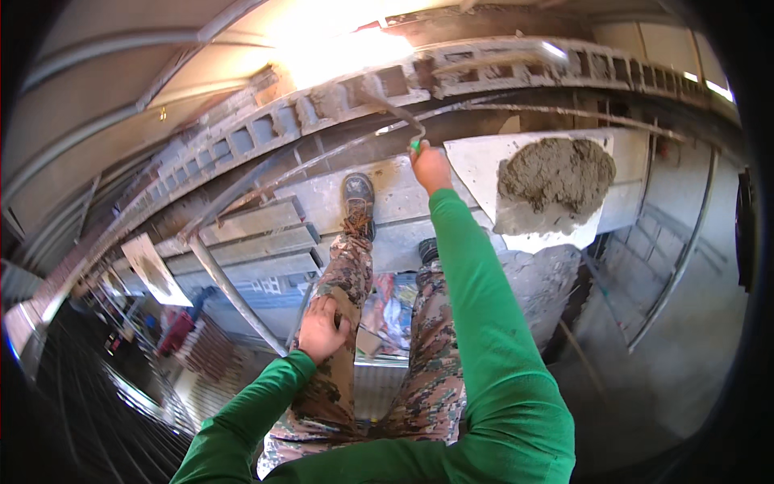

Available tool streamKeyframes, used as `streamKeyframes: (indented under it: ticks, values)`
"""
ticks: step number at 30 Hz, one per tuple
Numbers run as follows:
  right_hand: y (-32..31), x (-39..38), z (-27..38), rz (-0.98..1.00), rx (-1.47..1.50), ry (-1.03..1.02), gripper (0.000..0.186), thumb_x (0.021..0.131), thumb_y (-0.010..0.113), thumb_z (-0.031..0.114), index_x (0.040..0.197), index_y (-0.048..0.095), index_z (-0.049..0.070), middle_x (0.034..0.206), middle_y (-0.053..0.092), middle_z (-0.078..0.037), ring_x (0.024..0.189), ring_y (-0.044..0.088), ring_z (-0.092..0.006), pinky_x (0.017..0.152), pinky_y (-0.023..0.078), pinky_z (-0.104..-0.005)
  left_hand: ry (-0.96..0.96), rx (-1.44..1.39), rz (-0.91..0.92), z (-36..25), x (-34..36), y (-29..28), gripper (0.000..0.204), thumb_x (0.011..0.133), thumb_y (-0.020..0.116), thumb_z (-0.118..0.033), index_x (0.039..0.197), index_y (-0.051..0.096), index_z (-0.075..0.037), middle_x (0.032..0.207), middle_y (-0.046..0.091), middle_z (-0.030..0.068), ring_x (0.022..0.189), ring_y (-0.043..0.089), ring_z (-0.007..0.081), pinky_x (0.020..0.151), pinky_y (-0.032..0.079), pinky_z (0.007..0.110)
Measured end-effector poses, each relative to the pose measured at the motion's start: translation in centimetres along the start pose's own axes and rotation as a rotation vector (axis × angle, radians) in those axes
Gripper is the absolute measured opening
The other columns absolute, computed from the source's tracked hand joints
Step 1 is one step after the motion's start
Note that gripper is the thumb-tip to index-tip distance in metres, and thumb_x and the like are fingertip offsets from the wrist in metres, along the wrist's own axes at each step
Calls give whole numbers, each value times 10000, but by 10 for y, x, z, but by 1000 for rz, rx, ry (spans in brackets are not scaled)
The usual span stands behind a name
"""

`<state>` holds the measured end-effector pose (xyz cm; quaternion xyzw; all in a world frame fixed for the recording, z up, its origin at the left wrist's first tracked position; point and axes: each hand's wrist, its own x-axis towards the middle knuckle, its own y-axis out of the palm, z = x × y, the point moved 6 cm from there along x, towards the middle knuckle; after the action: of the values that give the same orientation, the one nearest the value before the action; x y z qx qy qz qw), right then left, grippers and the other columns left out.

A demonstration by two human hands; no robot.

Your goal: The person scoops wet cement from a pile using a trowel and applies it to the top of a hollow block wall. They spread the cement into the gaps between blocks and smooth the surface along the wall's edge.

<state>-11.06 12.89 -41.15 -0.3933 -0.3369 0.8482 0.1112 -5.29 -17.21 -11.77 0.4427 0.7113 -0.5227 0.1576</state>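
My right hand grips the green handle of a trowel, whose metal blade reaches up to a row of concrete blocks with grey mortar on them. My left hand rests on my left thigh in camouflage trousers, fingers apart and holding nothing. To the right of my right hand, a heap of wet mortar sits on a white board. My boot stands on grey planks below the blocks.
Metal scaffold poles run at left and right. A second white board lies at the left. Below, a drop shows corrugated sheets, plastic and clutter between my legs. A roof frame and bright light are overhead.
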Motion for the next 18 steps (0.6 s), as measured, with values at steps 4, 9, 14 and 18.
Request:
streamKeyframes:
  ticks: [4, 9, 14, 18]
  values:
    - [-44, -25, -66, -111, 145, 42, 316, 902, 559, 308, 996, 572, 6, 834, 657, -243, 790, 638, -427, 710, 510, -522, 47, 105, 62, -30, 14, 3, 253, 727, 653, -151, 902, 537, -11, 948, 573, 192, 917, 556, 399, 809, 463, 464]
    - [-51, -158, -168, -267, 406, 112, 245, 880, 577, 238, 959, 563, 6, 823, 643, -253, 792, 617, -456, 718, 496, -532, 80, 249, 119, -47, 13, 23, 249, 728, 638, -156, 899, 532, -9, 920, 562, 179, 899, 545, 383, 810, 445, 467]
    - [-2, -272, -313, -522, 659, 660, 223, 859, 650, 225, 888, 580, 15, 701, 626, -175, 628, 612, -331, 609, 506, -452, 92, 414, 245, -74, 27, 40, 236, 729, 645, -144, 892, 527, -21, 912, 558, 170, 904, 549, 376, 809, 443, 460]
    - [86, -250, -329, -555, 1773, 1108, 235, 871, 661, 273, 751, 561, 98, 578, 502, -8, 511, 511, -143, 468, 447, -327, 81, 497, 284, -77, 29, 52, 228, 736, 643, -149, 889, 525, -26, 909, 557, 167, 908, 549, 375, 809, 443, 459]
